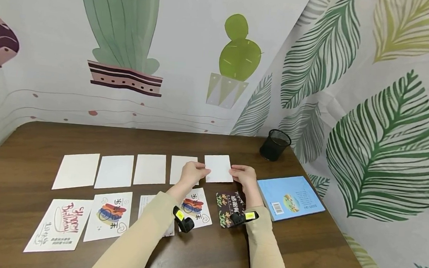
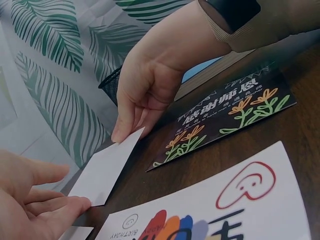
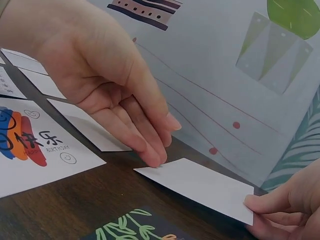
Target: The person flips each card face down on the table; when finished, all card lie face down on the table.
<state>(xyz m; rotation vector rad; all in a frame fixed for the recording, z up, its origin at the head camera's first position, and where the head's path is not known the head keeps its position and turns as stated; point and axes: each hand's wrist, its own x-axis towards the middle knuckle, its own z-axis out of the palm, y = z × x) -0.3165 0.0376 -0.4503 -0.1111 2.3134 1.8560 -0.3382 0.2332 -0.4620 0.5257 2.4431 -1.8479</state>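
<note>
A blank white card (image 1: 218, 168) lies at the right end of a row of blank cards, a hand at each side. My right hand (image 1: 244, 175) pinches its right edge, thumb on top and fingers below, as the right wrist view shows. At the opposite edge, the fingertips of my left hand (image 3: 100, 70) touch a corner while the thumb stands apart from it. Just nearer to me is a dark card (image 2: 225, 112) with flower drawings and white lettering, partly covered by the right wrist in the head view. Beside it lies a white card with colourful paint strokes (image 1: 197, 207).
Other blank cards (image 1: 114, 172) continue leftward. In front are printed cards, including a Happy Birthday card (image 1: 60, 225); the left sleeve partly covers one. A blue book (image 1: 290, 197) lies to the right, a black mesh pen holder (image 1: 274, 146) behind it. A patterned cloth backs the table.
</note>
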